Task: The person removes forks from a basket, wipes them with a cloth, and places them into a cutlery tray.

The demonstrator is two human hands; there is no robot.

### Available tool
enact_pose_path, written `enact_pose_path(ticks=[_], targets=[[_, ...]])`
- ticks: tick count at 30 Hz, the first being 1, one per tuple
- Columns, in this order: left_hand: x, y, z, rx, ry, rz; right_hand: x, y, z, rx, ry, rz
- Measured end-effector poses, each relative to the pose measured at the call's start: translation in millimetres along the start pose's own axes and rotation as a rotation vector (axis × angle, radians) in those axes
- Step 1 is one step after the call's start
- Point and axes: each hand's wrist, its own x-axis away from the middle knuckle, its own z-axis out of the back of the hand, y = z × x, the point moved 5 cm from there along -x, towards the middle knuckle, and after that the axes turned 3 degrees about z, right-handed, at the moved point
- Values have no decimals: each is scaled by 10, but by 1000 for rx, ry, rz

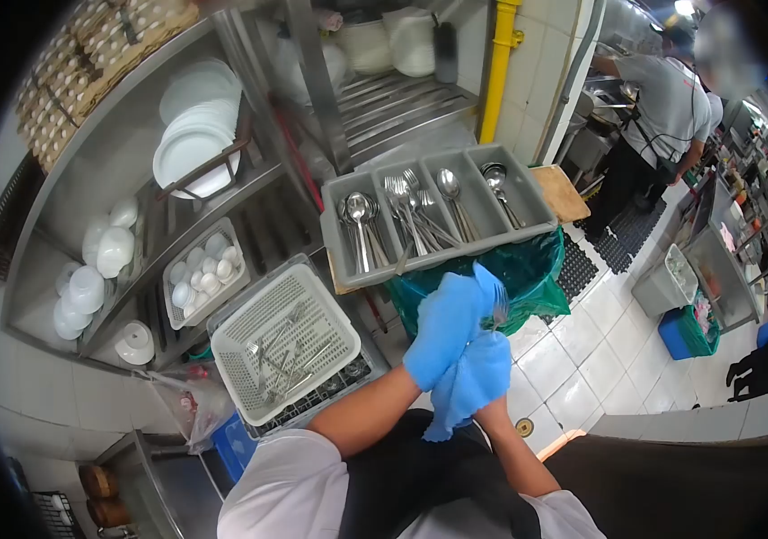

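A fork [500, 307] showed between the person's left hand [445, 323] and right hand [474, 377], its tines visible and its handle lost in blue material. Whether this blue covering [467, 398] was gloves, cloth or both was hard to make out. It hid the fingers, so how far each hand had closed, and which one gripped the fork, could not be told.

Ahead, a grey tray [535, 202] held forks and spoons in four compartments, some lying over one another. The hands hid part of a green bag [532, 292] beneath it. Cutlery in a pale basket [312, 301] overlapped too much to count. Black lens edges cut off the egg cartons [88, 67] at upper left.
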Motion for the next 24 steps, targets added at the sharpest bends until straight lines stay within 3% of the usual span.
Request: enact_pose_path(ticks=[1, 2, 4, 5, 6, 9, 10, 12, 13, 15, 16, 17, 18, 19, 20, 21, 23, 24], targets=[[7, 62, 18, -1, 4, -5, 1, -52, 62, 121, 9, 170], [91, 186, 99, 472, 131, -133, 39, -115, 73, 239, 12, 335], [266, 160, 63, 1476, -217, 311, 67, -200, 86, 211, 14, 306], [209, 146, 84, 1476, -223, 317, 66, -270, 122, 190, 24, 283], [120, 138, 147, 1101, -172, 237, 82, -310, 174, 193, 21, 276], [17, 193, 614, 931, 54, 29, -3, -317, 234, 379, -69, 301], [-41, 219, 755, 595, 259, -176, 35, -299, 258, 363, -12, 308], [1, 334, 834, 405, 395, -359, 27, -257, 380, 356, 51, 316], [31, 390, 873, 308, 475, -441, -67, -204, 441, 271, -15, 215], [-147, 397, 133, 1225, -44, 12, -181, -151, 443, 185, -55, 115], [-117, 445, -166, 1638, -347, 290, -187, -184, 425, 175, 79, 164], [-78, 509, 55, 1638, -350, 294, -170, -201, 430, 165, 204, 215], [-23, 491, 318, 1679, -218, 361, -101, -166, 418, 164, 195, 211], [-4, 461, 510, 1714, -82, 428, 20, -116, 356, 192, 63, 184], [-151, 275, 223, 1786, -54, 581, 82, -80, 301, 223, -63, 165], [-197, 210, 161, 1791, -45, 579, 111, -91, 289, 224, -69, 173], [-234, 129, 107, 1847, -102, 588, 150, -265, 199, 435, -30, 399], [-246, 90, 126, 1738, -134, 598, 121, -325, 178, 427, -30, 401]])
